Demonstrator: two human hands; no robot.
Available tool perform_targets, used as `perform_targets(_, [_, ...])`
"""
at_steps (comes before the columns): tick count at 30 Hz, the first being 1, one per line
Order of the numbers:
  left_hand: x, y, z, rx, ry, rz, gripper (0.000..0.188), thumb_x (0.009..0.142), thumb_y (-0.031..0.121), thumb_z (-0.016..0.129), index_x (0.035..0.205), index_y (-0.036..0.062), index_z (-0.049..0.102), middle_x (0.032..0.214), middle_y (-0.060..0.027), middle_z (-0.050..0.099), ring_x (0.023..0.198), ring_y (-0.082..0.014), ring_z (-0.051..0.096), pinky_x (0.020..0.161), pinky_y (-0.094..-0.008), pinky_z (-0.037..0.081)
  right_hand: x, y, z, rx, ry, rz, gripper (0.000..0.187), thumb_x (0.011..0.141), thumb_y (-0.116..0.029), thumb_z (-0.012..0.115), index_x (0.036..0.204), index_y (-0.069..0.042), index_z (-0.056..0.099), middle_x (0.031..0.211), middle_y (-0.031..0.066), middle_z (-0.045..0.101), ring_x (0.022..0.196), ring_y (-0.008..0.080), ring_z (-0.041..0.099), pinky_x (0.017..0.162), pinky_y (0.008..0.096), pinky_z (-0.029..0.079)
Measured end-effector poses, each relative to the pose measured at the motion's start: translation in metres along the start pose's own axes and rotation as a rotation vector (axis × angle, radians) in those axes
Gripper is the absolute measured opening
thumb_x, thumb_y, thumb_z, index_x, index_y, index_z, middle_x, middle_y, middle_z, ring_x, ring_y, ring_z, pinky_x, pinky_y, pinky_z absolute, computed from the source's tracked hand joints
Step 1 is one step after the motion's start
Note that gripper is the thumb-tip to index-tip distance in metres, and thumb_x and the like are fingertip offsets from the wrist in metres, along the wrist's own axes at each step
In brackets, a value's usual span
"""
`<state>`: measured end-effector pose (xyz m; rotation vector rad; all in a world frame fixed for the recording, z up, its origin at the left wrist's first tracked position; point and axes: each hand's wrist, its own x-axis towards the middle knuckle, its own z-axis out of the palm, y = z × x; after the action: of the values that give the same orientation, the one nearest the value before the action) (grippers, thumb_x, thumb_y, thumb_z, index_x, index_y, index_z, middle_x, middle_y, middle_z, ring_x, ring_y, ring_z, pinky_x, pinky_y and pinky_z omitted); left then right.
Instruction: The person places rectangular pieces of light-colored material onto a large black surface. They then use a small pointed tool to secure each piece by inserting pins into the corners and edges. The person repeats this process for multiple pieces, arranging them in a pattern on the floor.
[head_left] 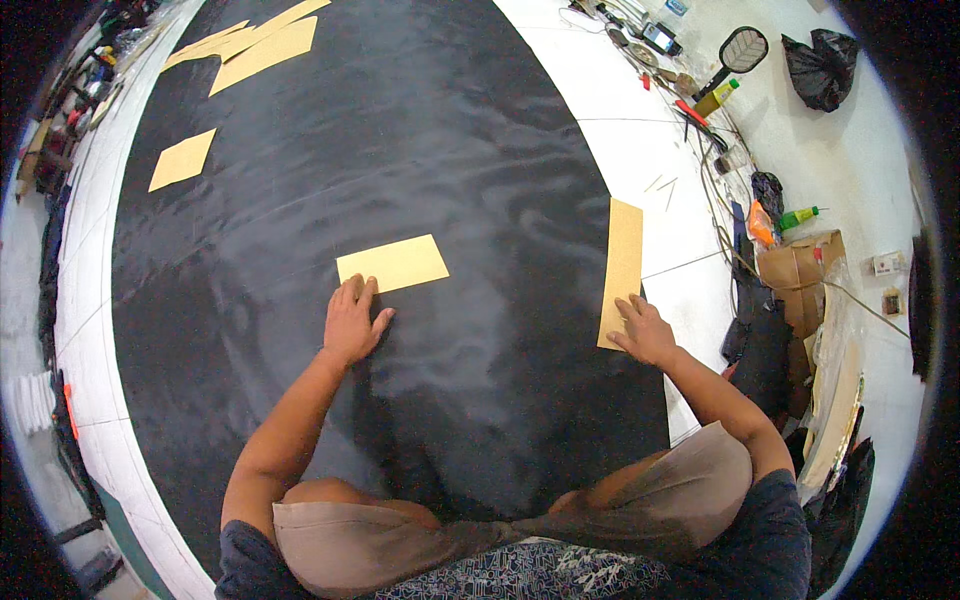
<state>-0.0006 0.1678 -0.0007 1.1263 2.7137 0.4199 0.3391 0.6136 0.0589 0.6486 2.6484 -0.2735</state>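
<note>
A wide sheet of black material lies spread over a white surface beneath my hands. My left hand rests on it with fingers apart, fingertips touching the near left edge of a pale yellow four-sided card piece. Toward the sheet's right edge, a long narrow yellow card piece lies lengthwise away from me. My right hand lies over its near end, fingers spread on the card. Neither hand is wrapped round anything.
A smaller yellow card lies at left, and several overlapping yellow pieces at the far left. Along the right stand a racket-shaped swatter, a black plastic bag, a green bottle, cables and a cardboard box.
</note>
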Motion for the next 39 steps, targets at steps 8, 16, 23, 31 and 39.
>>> perform_targets(8, [0.002, 0.002, 0.003, 0.009, 0.008, -0.004, 0.07, 0.096, 0.047, 0.065, 0.149, 0.0039, 0.048, 0.152, -0.0258, 0.044, 0.142, -0.0426, 0.041, 0.119, -0.0499, 0.032, -0.003, 0.001, -0.001, 0.007, -0.022, 0.017, 0.08, 0.089, -0.054, 0.071, 0.154, -0.015, 0.043, 0.158, 0.0245, 0.039, 0.143, 0.0434, 0.042, 0.112, 0.052, 0.045])
perform_targets(16, [0.0, -0.002, 0.005, -0.002, -0.04, -0.015, 0.074, 0.098, 0.048, 0.062, 0.153, 0.004, 0.042, 0.157, -0.0251, 0.038, 0.147, -0.0424, 0.035, 0.122, -0.049, 0.03, -0.005, -0.002, -0.001, 0.018, -0.047, 0.033, 0.079, 0.09, -0.049, 0.073, 0.155, -0.014, 0.043, 0.158, 0.0259, 0.039, 0.143, 0.044, 0.042, 0.113, 0.0499, 0.043])
perform_targets(23, [-0.003, 0.001, 0.0, 0.0, 0.002, -0.002, 0.074, 0.095, 0.047, 0.066, 0.149, 0.0012, 0.045, 0.151, -0.0261, 0.042, 0.142, -0.0424, 0.04, 0.119, -0.0493, 0.033, -0.013, -0.002, 0.005, 0.009, -0.032, 0.0, 0.078, 0.091, -0.05, 0.071, 0.154, -0.014, 0.043, 0.157, 0.0255, 0.04, 0.141, 0.0435, 0.044, 0.111, 0.0508, 0.046])
perform_targets(31, [-0.004, -0.002, 0.006, -0.013, 0.025, 0.003, 0.073, 0.095, 0.046, 0.067, 0.149, 0.0008, 0.046, 0.153, -0.0269, 0.042, 0.143, -0.0432, 0.04, 0.12, -0.0494, 0.032, -0.01, 0.008, 0.01, -0.002, -0.06, 0.036, 0.079, 0.092, -0.054, 0.068, 0.155, -0.013, 0.042, 0.157, 0.0259, 0.04, 0.142, 0.0441, 0.043, 0.112, 0.0525, 0.044])
perform_targets(39, [-0.003, 0.001, 0.006, 0.007, -0.01, -0.023, 0.073, 0.095, 0.045, 0.066, 0.151, 0.0033, 0.045, 0.155, -0.0256, 0.041, 0.146, -0.0414, 0.036, 0.121, -0.0487, 0.03, -0.014, 0.001, 0.001, 0.029, -0.049, 0.022, 0.078, 0.093, -0.056, 0.066, 0.153, -0.012, 0.044, 0.156, 0.0279, 0.04, 0.14, 0.0457, 0.045, 0.111, 0.0536, 0.045])
